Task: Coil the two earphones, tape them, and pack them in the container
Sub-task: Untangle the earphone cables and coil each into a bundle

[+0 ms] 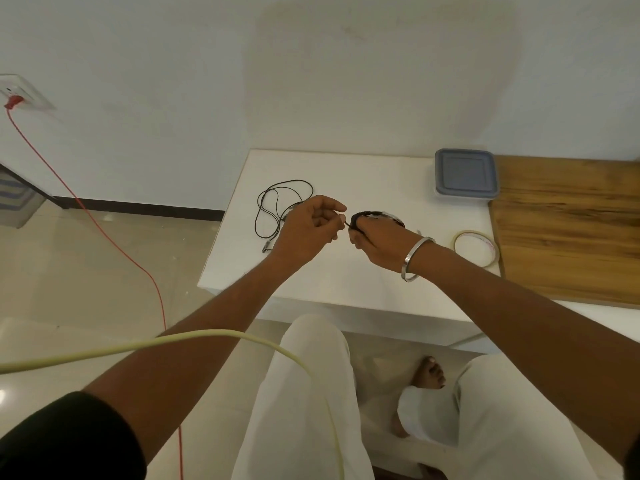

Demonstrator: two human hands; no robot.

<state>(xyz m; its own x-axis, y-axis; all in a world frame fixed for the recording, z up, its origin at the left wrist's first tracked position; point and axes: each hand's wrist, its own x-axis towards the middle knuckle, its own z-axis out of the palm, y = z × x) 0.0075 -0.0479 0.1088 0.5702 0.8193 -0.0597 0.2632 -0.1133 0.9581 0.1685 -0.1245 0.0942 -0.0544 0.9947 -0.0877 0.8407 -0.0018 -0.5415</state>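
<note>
Two earphones in play here, and only one is getting any attention. Both hands are up over the middle of the white bench point(346, 282), close together near the centre of the frame. The right hand point(375, 242) has its fingers curled round a tight black coiled earphone point(360, 220), with something pale wrapped across the top of the bundle, can't really tell if that's tape or part of the earphone. The left hand point(308, 230) sits just to the left of it, thumb and fingers pinching the short loose end of wire poking out of that coil, so both hands are grasping the same earphone. A metal bangle point(415, 258) sits on the right wrist. The second earphone point(277, 209) is lying loose on the bench just beyond and to the left of the left hand, sprawled in a few sloppy loops, with its plug end trailing toward the near-left side of the bench. The container point(465, 176) with a blue-grey lid on it is at the far right part of the bench, right where the white top meets a wooden board point(568, 230). The tape roll point(476, 245) lies flat near the right edge of the white top, just beside the board and a bit right of the right wrist. Over at the upper left of the frame a red cable point(104, 230) runs down from a wall socket point(20, 95) across the floor.
</note>
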